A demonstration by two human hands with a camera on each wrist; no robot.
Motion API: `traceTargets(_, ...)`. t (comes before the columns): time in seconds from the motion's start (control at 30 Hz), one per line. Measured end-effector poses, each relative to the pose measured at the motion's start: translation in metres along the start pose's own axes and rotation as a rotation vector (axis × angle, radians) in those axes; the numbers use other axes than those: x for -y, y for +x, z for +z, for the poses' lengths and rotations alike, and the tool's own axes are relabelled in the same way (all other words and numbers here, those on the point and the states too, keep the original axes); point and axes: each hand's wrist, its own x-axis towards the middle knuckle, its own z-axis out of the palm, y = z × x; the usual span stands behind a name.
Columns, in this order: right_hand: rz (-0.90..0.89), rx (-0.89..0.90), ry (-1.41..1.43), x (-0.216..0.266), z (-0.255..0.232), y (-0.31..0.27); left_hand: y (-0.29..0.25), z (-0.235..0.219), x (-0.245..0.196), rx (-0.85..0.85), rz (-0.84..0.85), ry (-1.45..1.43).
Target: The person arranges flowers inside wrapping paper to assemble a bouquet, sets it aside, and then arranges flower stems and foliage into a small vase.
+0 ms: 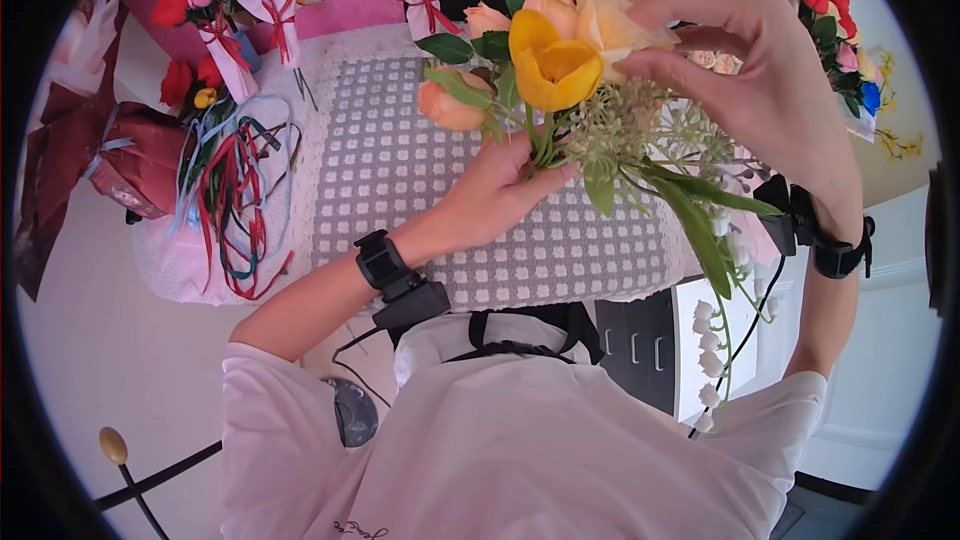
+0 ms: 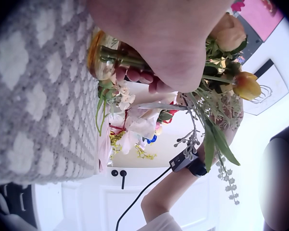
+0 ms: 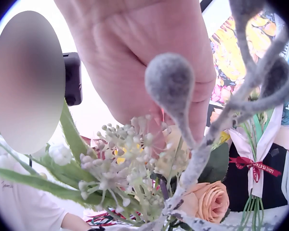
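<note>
My left hand (image 1: pixel 500 190) grips the stems of a mixed bunch above the checked cloth; in the left wrist view its fingers curl round a clear amber-bottomed vase (image 2: pixel 103 55) holding stems. A yellow tulip (image 1: pixel 556 65) faces up in the middle, with peach roses (image 1: pixel 455 100) on the left. At the upper right my right hand (image 1: pixel 745 70) pinches the pale peach rose (image 1: pixel 610 25) between thumb and fingers. Green filler sprigs (image 1: pixel 620 130) and long leaves (image 1: pixel 700 230) lean right, and a strand of white bell flowers (image 1: pixel 708 355) hangs down.
Ribbons (image 1: pixel 240 190) lie in a tangle at the left of the checked cloth (image 1: pixel 380 160). Wrapped bouquets (image 1: pixel 420 0) stand along the back, another in dark red paper (image 1: pixel 130 155) at far left, and one with red and blue flowers (image 1: pixel 835 40) at right.
</note>
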Motion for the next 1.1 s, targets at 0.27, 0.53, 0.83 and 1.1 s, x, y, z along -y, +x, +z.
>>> traceTargets(0.27, 0.031, -0.045, 0.07, 0.013, -0.026, -0.01, 0.0, 0.002, -0.001, -0.018, -0.048, -0.073)
traceTargets(0.53, 0.345, -0.551, 0.165, -0.051, -0.034, -0.09, 0.008, -0.005, 0.0, 0.052, -0.102, -0.026)
traceTargets(0.83, 0.597, -0.071, 0.348, -0.087, 0.041, -0.163, 0.013, -0.012, -0.019, -0.012, -0.175, 0.02)
traceTargets(1.1, 0.449, -0.103, 0.052, -0.067, 0.116, -0.149, 0.02, -0.005, -0.026, -0.084, -0.193, 0.013)
